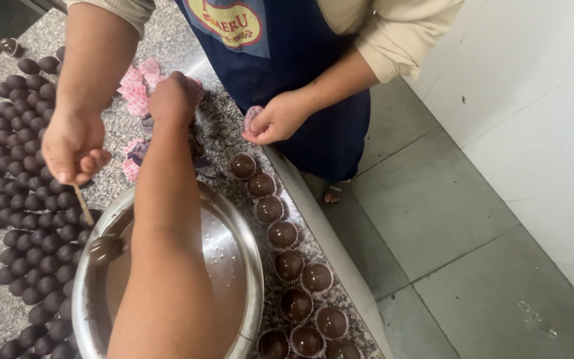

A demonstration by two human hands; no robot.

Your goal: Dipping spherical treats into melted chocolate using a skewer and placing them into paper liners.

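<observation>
My left hand [173, 98] reaches far across the speckled counter [234, 126], its fingers curled on a heap of pink paper cups [139, 85]. My forearm passes over a steel bowl [255, 266] of melted chocolate. My right hand is out of view. A co-worker in a blue apron stands opposite. One of their hands [71, 147] holds a thin wooden stick [84, 205] with a chocolate-coated ball [105, 247] over the bowl. Their other hand [275, 119] pinches a single pink cup [252, 116].
Several bare dark chocolate balls [24, 173] cover the counter at the left. A line of coated balls in paper cups [282, 234] runs along the counter's right edge. Beyond that edge lies a grey tiled floor [446, 219] and a white wall.
</observation>
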